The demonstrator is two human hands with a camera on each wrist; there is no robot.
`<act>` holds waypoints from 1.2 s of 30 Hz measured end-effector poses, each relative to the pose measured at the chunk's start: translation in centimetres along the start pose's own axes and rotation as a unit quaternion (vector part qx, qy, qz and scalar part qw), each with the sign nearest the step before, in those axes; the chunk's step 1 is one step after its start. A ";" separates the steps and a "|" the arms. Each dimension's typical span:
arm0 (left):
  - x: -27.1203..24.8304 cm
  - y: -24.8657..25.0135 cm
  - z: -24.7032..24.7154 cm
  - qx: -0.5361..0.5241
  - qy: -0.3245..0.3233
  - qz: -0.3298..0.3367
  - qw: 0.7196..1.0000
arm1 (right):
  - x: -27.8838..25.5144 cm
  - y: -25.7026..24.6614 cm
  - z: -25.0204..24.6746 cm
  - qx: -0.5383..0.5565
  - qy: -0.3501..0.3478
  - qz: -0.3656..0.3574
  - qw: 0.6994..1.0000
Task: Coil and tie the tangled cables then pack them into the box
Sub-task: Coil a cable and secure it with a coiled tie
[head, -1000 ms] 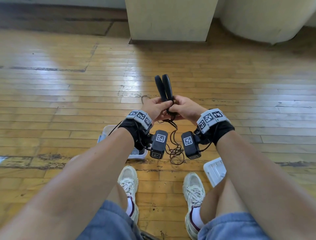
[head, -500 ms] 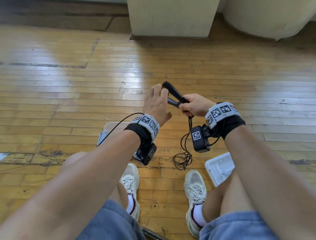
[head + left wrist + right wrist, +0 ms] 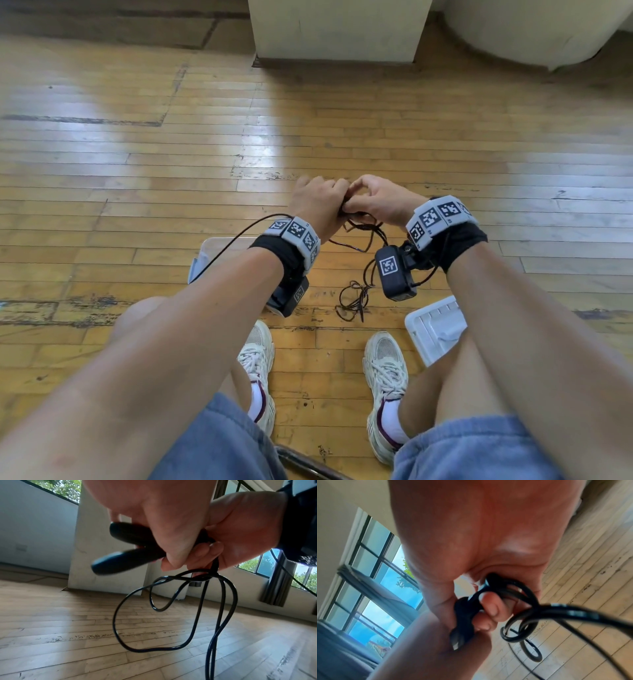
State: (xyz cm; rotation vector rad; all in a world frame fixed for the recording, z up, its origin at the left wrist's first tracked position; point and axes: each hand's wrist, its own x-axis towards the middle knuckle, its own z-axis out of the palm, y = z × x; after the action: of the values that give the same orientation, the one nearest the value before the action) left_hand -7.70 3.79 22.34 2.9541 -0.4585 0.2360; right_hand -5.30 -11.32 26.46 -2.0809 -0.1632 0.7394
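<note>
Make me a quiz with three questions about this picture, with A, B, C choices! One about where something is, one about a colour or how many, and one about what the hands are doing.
1. Where does the cable's loose end lie?
A. On the floor between the shoes
B. In the box
C. On a table

2. How many black handles does the left hand hold?
A. One
B. Two
C. Four

3. What are the hands doing?
A. Resting open
B. Both holding the cable bundle
C. Lifting the box

Answers:
1 A: the cable hangs to the floor by the shoes.
2 B: two handles stick out of the left hand.
3 B: the left hand and right hand curl around it.
</note>
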 end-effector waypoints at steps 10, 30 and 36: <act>0.6 -2.1 -0.2 -0.242 -0.113 -0.166 0.949 | 1.2 1.9 -0.6 -0.133 0.056 -0.010 0.990; 0.7 -4.9 -2.0 -0.519 -0.002 -0.389 0.761 | 3.2 5.7 -2.2 -0.248 0.165 0.241 0.924; 1.1 -3.0 -3.1 -0.586 -0.023 -0.275 0.762 | 3.5 4.4 -0.2 -0.130 0.106 0.056 0.984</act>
State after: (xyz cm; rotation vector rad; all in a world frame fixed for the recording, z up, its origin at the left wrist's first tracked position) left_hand -6.19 6.81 25.26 1.7077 0.2416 -0.1634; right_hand -3.00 -12.74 21.48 -2.4186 -0.0250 0.5819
